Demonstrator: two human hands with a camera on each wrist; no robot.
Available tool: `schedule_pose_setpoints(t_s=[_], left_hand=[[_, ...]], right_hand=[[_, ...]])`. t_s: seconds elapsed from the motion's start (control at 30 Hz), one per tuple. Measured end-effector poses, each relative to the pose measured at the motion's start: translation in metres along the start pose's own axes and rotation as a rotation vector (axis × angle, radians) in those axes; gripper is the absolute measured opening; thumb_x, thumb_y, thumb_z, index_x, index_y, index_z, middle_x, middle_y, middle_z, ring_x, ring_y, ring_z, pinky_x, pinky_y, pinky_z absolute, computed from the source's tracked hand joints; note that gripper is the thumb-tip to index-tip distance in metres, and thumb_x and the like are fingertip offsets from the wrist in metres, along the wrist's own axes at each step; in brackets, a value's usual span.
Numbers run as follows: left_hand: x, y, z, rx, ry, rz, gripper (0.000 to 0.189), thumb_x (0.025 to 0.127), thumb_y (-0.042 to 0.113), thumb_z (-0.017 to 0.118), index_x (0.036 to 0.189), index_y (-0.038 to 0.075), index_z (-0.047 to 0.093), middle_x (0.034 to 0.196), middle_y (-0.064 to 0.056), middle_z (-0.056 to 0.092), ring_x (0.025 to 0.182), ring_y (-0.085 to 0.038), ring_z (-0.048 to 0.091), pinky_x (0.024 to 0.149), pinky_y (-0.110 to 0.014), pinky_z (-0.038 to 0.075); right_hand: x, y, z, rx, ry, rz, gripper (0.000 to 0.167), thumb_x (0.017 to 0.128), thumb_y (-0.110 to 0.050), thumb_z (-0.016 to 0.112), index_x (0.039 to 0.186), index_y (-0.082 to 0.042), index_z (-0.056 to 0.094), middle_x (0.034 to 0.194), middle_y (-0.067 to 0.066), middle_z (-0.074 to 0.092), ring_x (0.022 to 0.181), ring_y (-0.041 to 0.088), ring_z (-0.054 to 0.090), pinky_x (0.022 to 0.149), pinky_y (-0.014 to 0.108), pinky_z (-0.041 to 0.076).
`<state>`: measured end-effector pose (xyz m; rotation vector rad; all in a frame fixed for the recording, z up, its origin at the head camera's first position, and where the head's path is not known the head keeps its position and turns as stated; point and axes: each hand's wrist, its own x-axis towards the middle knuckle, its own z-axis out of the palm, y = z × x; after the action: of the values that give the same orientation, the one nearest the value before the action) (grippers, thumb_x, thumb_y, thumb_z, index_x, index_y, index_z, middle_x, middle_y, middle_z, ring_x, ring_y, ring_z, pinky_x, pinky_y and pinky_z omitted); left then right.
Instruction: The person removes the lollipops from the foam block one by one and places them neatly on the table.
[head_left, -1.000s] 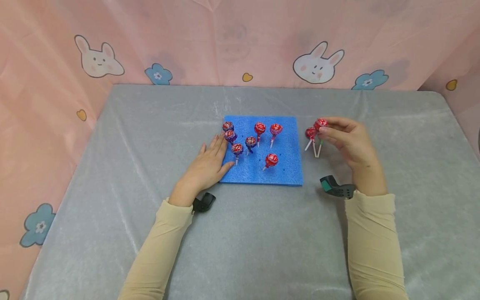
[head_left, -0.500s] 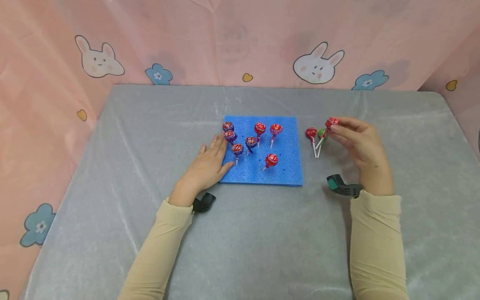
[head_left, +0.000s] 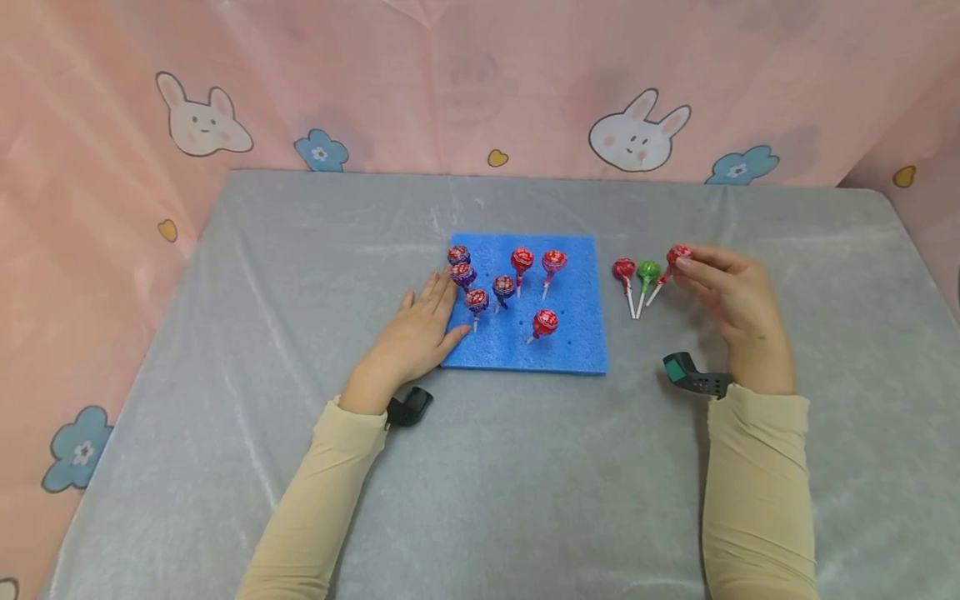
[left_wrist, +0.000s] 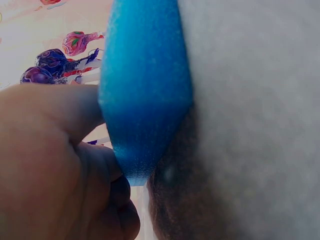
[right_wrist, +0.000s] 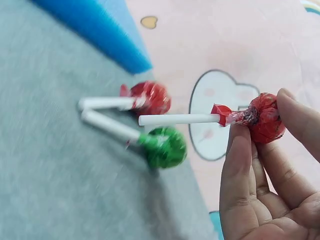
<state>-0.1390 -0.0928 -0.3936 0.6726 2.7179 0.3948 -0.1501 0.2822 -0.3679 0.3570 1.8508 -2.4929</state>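
My right hand pinches a red lollipop by its wrapped head. In the right wrist view, thumb and fingertips hold the lollipop and its white stick points left, away from the palm. Just left of it, a green lollipop and another red lollipop lie on the table, stick ends close together. My left hand rests with straight fingers along the left edge of a blue foam board, thumb touching it. Several purple-wrapped lollipops and a few red ones stand in the board.
Small holes dot the board's surface. A grey cloth covers the table, and a pink curtain with rabbit prints hangs behind its far edge. Dark wrist cameras sit on both wrists.
My right hand has moved right with the red lollipop, away from the other two, and the green lollipop's head has come into view. My left hand has stayed on the board's edge.
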Motion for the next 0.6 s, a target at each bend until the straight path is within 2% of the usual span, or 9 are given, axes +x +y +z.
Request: schedule_pose_setpoints(t_s=[0.3,0.5,0.6], left_hand=[[0.000,0.000,0.000,-0.006,0.001,-0.001,0.069,0.102,0.041,0.034,0.150,0.001,0.006,0.157,-0.011,-0.005,0.143,-0.023,-0.007,0.114,-0.045,0.001],[0.000,0.000,0.001,-0.009,0.007,0.004,0.069,0.101,0.041,0.035,0.150,0.000,0.006,0.157,-0.011,-0.004,0.143,-0.023,-0.006,0.114,-0.045,0.001],[0.000,-0.001,0.001,-0.013,0.009,0.004,0.069,0.101,0.041,0.034,0.150,0.000,0.006,0.157,-0.011,-0.004,0.143,-0.023,-0.006,0.114,-0.045,0.001]], right_hand=[[0.003,0.008,-0.011,-0.083,0.060,0.073,0.007,0.078,-0.008,0.076,0.085,-0.010,0.077,0.086,-0.003,0.071,0.079,0.009,0.067,0.072,0.018,0.052],[0.005,0.014,-0.015,-0.097,0.061,0.060,0.009,0.083,-0.004,0.071,0.081,-0.010,0.076,0.083,-0.002,0.070,0.074,0.010,0.067,0.070,0.019,0.053],[0.006,0.017,-0.016,-0.136,0.089,0.044,0.008,0.081,-0.006,0.073,0.079,-0.012,0.077,0.082,-0.003,0.070,0.073,0.008,0.067,0.069,0.018,0.053]])
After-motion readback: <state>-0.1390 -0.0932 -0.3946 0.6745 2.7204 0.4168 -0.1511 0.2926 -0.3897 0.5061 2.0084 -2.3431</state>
